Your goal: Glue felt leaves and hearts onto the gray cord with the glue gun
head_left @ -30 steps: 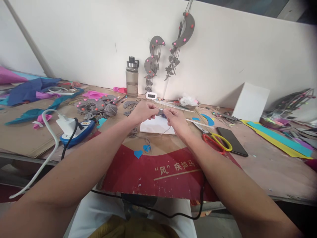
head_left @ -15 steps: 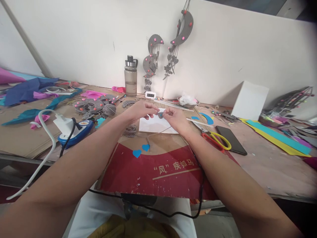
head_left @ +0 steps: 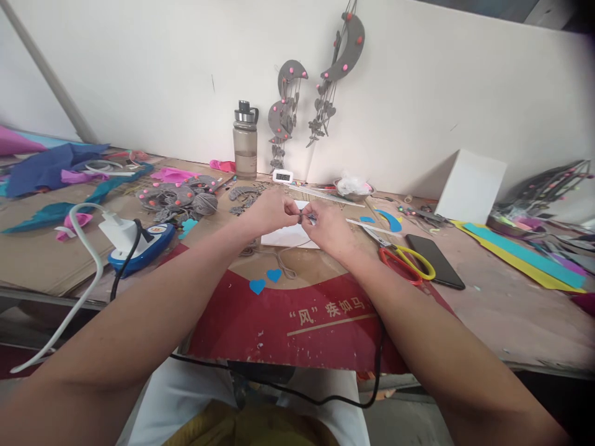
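Our desk [head_left: 493, 322] runs along a white wall [head_left: 162, 80] hung with grey crescents [head_left: 346, 52]. Above a white sheet [head_left: 283, 235], our left hand [head_left: 274, 214] and right hand [head_left: 328, 226] reach in and meet, fingers of both pinched on a small grey piece [head_left: 301, 217].
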Demonstrator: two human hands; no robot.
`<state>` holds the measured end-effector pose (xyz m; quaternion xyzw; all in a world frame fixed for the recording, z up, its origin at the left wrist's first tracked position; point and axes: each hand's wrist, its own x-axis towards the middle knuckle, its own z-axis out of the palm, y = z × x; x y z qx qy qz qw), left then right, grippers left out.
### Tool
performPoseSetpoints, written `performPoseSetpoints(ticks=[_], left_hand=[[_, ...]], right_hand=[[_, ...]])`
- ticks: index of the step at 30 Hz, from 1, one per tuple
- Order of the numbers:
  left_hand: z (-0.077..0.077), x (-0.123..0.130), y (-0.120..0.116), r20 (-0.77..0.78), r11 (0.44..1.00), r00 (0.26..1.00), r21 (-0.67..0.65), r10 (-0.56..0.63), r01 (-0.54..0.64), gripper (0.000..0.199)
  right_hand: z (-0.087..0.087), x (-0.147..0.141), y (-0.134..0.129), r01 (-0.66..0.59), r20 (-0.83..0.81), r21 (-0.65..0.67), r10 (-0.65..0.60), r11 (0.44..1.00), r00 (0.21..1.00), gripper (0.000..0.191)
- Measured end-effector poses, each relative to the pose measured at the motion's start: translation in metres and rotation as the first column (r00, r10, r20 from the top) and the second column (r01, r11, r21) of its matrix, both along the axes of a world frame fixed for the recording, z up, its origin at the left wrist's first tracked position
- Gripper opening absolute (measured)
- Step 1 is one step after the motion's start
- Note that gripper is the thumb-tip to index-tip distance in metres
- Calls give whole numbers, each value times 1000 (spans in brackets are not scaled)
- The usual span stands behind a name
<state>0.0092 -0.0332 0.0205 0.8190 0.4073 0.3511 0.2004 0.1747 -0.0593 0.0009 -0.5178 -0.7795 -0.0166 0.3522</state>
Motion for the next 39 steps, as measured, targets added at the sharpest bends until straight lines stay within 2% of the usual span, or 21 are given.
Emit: performPoseSetpoints(ticks=[4, 7, 9, 14, 18, 23, 26, 30, 35, 39], left_hand=[[-1, 0, 2, 82, 999, 995, -25, 49, -47, 8], [-5, -3, 9, 168, 990, 980, -108, 106, -89, 7], [-7, -6, 15, 233, 980, 960, -158, 153, -118, 7], [-14, -16, 31, 440, 972, 877, -209, 193, -109, 9], [-19, -27, 48, 619, 958, 743, -269, 255, -105, 11], [-19, -45, 64, 736, 928, 579, -356, 350, -110, 8], [-17, -54, 67, 790, 914, 467, -389, 397, -117, 8], [-16, -64, 73, 839, 901, 332, -423, 431, -100, 8], [-17, -72, 80, 860, 892, 239, -446, 450, -76, 10], [-13, -75, 80, 876, 892, 168, -447, 451, -65, 9]], right_hand=[[-1, -1, -1, -24, -108, 2, 24, 1000, 994, 15], [0, -2, -2, -45, -180, -12, 42, 999, 983, 17], [1, -4, -4, -70, -182, -22, 65, 997, 981, 11], [5, -7, -8, -105, -164, -22, 100, 994, 981, 16], [6, -9, -11, -125, -201, -34, 116, 991, 973, 18], [13, -12, -17, -178, -307, -59, 152, 982, 940, 19], [21, -12, -22, -241, -420, -107, 176, 965, 890, 19], [31, -7, -23, -411, -624, -162, 230, 897, 747, 23], [34, 0, -22, -653, -790, -111, 332, 749, 515, 26], [39, -1, -31, -766, -836, -152, 332, 625, 436, 21]])
